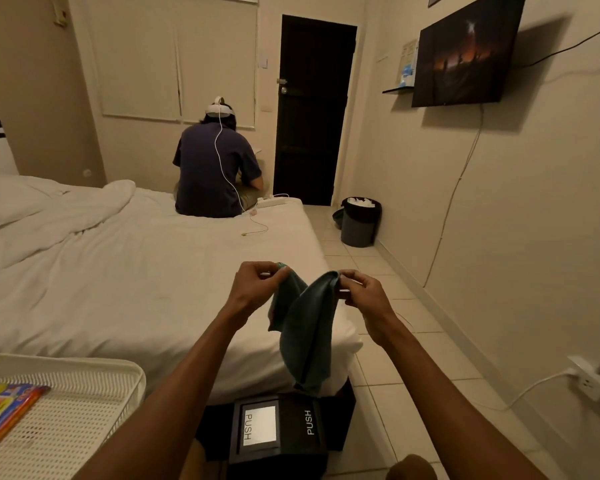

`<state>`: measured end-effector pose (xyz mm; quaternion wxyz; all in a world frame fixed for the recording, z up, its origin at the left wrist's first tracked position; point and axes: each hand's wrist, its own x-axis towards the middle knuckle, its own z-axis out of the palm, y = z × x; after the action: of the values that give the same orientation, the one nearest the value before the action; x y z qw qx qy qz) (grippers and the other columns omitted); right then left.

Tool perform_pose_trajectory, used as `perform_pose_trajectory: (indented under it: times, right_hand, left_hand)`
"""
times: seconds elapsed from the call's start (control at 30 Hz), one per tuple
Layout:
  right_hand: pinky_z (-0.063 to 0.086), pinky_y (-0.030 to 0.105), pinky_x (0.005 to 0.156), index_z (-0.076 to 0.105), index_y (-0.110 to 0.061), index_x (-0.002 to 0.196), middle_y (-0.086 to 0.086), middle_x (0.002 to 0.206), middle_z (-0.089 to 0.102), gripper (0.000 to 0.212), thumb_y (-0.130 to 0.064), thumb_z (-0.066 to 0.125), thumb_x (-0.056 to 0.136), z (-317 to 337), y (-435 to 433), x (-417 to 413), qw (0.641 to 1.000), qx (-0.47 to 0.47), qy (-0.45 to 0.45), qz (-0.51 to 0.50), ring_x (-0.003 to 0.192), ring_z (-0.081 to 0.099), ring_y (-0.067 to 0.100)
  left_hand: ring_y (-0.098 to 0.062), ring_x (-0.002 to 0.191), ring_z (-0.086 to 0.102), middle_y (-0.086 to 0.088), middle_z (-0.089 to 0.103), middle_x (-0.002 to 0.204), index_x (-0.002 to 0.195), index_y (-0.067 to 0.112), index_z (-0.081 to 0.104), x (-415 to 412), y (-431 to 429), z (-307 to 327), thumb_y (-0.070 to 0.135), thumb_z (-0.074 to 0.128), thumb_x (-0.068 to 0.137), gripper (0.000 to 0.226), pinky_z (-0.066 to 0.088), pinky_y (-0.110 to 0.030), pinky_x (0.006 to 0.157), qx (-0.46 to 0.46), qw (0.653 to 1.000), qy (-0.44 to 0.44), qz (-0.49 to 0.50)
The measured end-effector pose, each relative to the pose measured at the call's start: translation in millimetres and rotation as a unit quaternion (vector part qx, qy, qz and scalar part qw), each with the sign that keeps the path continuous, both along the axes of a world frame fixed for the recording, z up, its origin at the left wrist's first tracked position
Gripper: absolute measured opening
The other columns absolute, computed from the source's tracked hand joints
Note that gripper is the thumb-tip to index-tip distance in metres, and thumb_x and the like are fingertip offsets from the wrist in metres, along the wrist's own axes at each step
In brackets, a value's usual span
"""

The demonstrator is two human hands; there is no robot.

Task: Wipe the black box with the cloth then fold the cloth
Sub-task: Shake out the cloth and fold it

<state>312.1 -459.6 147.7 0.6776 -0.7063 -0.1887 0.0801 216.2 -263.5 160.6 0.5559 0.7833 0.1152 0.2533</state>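
A teal cloth [305,334] hangs in the air above the bed's corner, held by two upper corners. My left hand [257,284] pinches its left corner and my right hand [364,296] pinches its right corner, so the cloth sags in a fold between them. Its lower tip dangles just above the black box [291,431]. That box sits low in front of me, marked "PUSH" on its lid and on a swinging flap.
A white bed [136,271] fills the left and middle, with a person seated at its far end, back turned. A white perforated tray [66,410] with colourful packets sits at lower left. Tiled floor, a bin [359,221] and a wall cable lie to the right.
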Motion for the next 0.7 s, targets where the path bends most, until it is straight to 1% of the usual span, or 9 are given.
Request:
perform_pose_trajectory:
  times: [0.03,0.1,0.17,0.23,0.3,0.4,0.47,0.53,0.7]
  right_hand:
    - [0.054,0.037,0.085,0.071,-0.012,0.099,0.008,0.094,0.074,0.019,-0.018,0.054,0.098,1,-4,5,1.0,0.0,0.011,-0.006,0.091,0.07,0.024]
    - [0.057,0.036,0.083,0.071,-0.005,0.097,0.013,0.093,0.075,0.028,-0.024,0.051,0.098,2,-10,10,0.999,0.004,0.039,-0.013,0.091,0.071,0.027]
    - [0.058,0.028,0.073,0.072,-0.001,0.094,0.013,0.088,0.076,0.04,-0.038,0.058,0.095,4,-16,13,0.998,-0.018,0.052,-0.022,0.084,0.074,0.024]
    - [0.056,0.017,0.061,0.073,0.0,0.092,0.012,0.087,0.075,0.041,-0.041,0.071,0.085,4,-21,15,0.997,-0.07,0.028,-0.016,0.077,0.074,0.019]
    - [0.056,0.014,0.058,0.073,0.0,0.091,0.011,0.087,0.073,0.027,-0.025,0.076,0.083,6,-28,18,0.994,-0.113,0.002,0.001,0.075,0.072,0.017]
    - [0.058,0.017,0.059,0.072,-0.001,0.089,0.011,0.087,0.07,0.005,-0.004,0.072,0.084,13,-39,27,0.987,-0.159,-0.017,0.014,0.078,0.07,0.019]
    - [0.052,0.015,0.057,0.071,-0.003,0.093,0.01,0.091,0.07,0.009,-0.001,0.069,0.085,20,-46,34,0.978,-0.205,-0.028,0.032,0.08,0.07,0.017]
    - [0.048,0.015,0.062,0.07,-0.004,0.103,0.01,0.095,0.071,0.017,-0.005,0.069,0.086,26,-52,43,0.962,-0.265,-0.048,0.035,0.082,0.07,0.016]
    - [0.047,0.018,0.067,0.072,-0.003,0.109,0.01,0.102,0.069,0.021,-0.007,0.065,0.09,36,-59,62,0.916,-0.385,-0.113,0.024,0.085,0.063,0.013]
  left_hand:
    - [-0.017,0.101,0.062,0.0,0.069,0.107,0.105,0.014,0.073,0,3,-2,0.032,0.066,0.09,0.025,0.048,-0.021,0.075,-0.01,1.0,0.006,0.006]
    - [-0.017,0.109,0.057,0.003,0.064,0.114,0.111,0.014,0.071,0,7,-4,0.036,0.067,0.089,0.031,0.047,-0.031,0.088,-0.027,0.999,0.019,0.009]
    - [-0.019,0.114,0.055,0.002,0.064,0.117,0.108,0.017,0.071,1,11,-5,0.039,0.067,0.089,0.029,0.048,-0.041,0.098,-0.033,0.999,0.032,0.008]
    - [-0.023,0.115,0.056,-0.003,0.064,0.118,0.101,0.023,0.069,1,15,-3,0.039,0.067,0.089,0.02,0.049,-0.048,0.1,-0.03,0.998,0.048,0.01]
    - [-0.025,0.111,0.056,-0.007,0.063,0.115,0.098,0.025,0.066,0,22,-1,0.036,0.065,0.091,0.013,0.051,-0.045,0.093,-0.033,0.998,0.056,0.017]
    - [-0.027,0.109,0.057,-0.007,0.061,0.112,0.099,0.025,0.064,-4,39,-2,0.033,0.061,0.094,0.01,0.049,-0.038,0.083,-0.051,0.997,0.059,0.027]
    - [-0.028,0.11,0.057,-0.008,0.061,0.115,0.107,0.022,0.064,-8,53,-6,0.032,0.056,0.097,0.016,0.051,-0.042,0.088,-0.053,0.996,0.058,0.044]
    - [-0.028,0.11,0.057,-0.008,0.06,0.115,0.113,0.017,0.062,-12,64,-8,0.032,0.052,0.099,0.022,0.05,-0.043,0.093,-0.044,0.995,0.051,0.072]
    - [-0.025,0.107,0.052,-0.008,0.058,0.112,0.114,0.011,0.06,-17,80,-10,0.028,0.046,0.102,0.026,0.042,-0.037,0.087,-0.039,0.991,0.04,0.122]
